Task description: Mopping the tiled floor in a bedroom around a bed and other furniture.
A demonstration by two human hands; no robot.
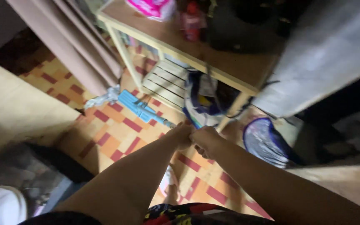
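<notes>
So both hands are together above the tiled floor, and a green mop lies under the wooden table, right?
Not quite: the mop is blue, not green. The head view shows it lying on the tiled floor beside the wooden table, with the left hand and right hand meeting above the tiles.

Beyond both hands [194, 137] stands a pale wooden table [230, 66], carrying a pink packet [151, 7], a red bottle [192, 21] and a dark bag [246, 25]. Under the hands runs an orange, red-checked tiled floor [113, 133], with a blue mop head [136, 106] lying to their left.
</notes>
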